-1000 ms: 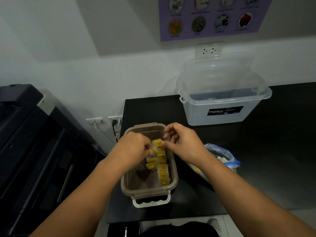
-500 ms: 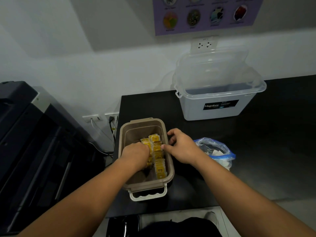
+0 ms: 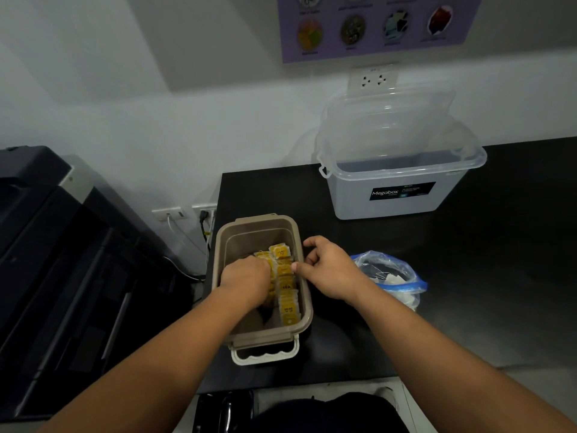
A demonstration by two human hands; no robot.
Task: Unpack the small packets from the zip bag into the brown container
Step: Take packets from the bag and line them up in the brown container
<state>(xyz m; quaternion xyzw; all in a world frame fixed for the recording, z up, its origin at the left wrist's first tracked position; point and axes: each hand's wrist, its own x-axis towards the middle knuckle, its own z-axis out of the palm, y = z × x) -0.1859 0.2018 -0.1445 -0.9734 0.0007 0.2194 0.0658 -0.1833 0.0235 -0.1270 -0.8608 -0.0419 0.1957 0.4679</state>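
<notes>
Packets (image 3: 286, 287) are sitting in the brown container (image 3: 259, 219) while the left hand (image 3: 246, 281) is resting among them, its grip impossible to tell. The right hand (image 3: 331, 270) is hovering at the rim, grip released.

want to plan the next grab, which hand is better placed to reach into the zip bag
Likely the right hand: it sits at the right rim of the brown container, beside the zip bag. The left hand is down among the yellow packets, farther away.

Left hand (image 3: 246, 281) now down among packets (image 3: 286, 287), right hand (image 3: 331, 271) out at brown container (image 3: 256, 219) rim.
</notes>
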